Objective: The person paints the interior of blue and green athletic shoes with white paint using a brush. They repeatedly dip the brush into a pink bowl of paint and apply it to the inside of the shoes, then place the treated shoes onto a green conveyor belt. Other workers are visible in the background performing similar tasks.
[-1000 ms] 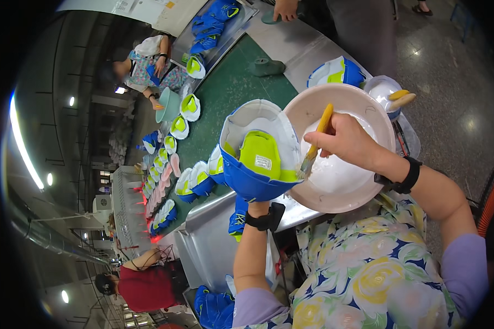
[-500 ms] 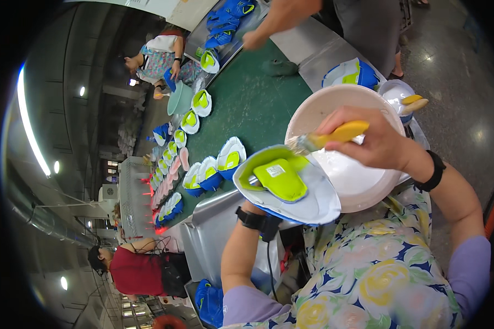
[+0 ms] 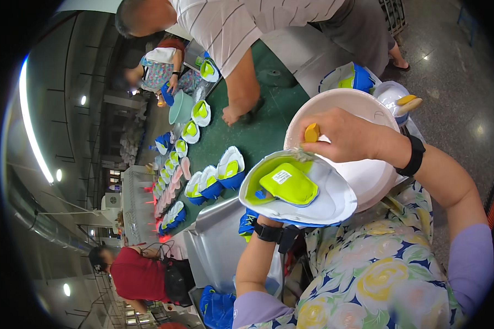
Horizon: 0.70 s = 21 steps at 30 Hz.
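Note:
A shoe upper (image 3: 335, 197), white inside with a blue outer edge and a lime-green tongue (image 3: 291, 183) bearing a white label, is held up before me. My left hand (image 3: 270, 221) supports it from beneath; its fingers are hidden by the upper. My right hand (image 3: 343, 134) is closed round a brush with a yellow handle (image 3: 312, 132). The bristles touch the upper's far rim. Directly behind, and partly covered by my right hand and the upper, is a pale pink basin (image 3: 299, 118) with white inside it.
Several similar uppers (image 3: 230, 169) line the green table (image 3: 274, 118). A co-worker's hand (image 3: 233, 114) reaches onto its far part. Right of the basin stands a small tub (image 3: 387, 90) with yellow-handled brushes (image 3: 407, 104). A metal tray (image 3: 214, 236) lies left of my left arm.
My right hand has moved left, and the brush handle has swung more end-on to view. The upper has shifted slightly right. A co-worker has leaned in over the table's far side.

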Each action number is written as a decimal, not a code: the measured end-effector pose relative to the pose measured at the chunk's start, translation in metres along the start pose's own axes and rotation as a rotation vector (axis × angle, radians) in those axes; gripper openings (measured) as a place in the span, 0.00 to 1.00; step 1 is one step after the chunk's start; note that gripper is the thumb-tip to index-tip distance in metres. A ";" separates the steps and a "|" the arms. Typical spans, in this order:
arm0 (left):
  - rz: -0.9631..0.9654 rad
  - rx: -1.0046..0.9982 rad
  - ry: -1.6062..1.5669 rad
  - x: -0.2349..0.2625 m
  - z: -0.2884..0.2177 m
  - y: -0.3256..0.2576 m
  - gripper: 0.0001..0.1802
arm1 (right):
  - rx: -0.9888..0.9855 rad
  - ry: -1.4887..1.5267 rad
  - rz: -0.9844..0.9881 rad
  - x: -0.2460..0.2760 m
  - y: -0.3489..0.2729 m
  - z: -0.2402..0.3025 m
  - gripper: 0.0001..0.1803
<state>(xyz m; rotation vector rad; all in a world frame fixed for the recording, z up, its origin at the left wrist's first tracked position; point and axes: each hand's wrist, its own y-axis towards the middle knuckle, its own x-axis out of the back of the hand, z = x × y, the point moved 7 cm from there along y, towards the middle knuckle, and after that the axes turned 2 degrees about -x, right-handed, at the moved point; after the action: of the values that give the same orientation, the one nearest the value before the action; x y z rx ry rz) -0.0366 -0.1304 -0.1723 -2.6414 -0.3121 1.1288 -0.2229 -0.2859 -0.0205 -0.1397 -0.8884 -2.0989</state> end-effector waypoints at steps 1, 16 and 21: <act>-0.016 -0.012 0.009 0.003 -0.005 -0.002 0.29 | -0.020 -0.020 -0.017 0.001 -0.002 -0.007 0.09; -0.064 -0.109 -0.043 -0.035 -0.041 -0.017 0.28 | 0.144 -0.078 0.063 0.000 -0.010 0.020 0.06; -0.151 -0.212 -0.120 -0.022 -0.036 -0.030 0.24 | 0.072 -0.108 0.080 0.015 -0.023 0.020 0.09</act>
<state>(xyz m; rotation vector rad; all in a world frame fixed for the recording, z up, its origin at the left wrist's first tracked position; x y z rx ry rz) -0.0277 -0.1136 -0.1240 -2.6763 -0.6772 1.2690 -0.2536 -0.2738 -0.0118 -0.2483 -1.0047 -1.9982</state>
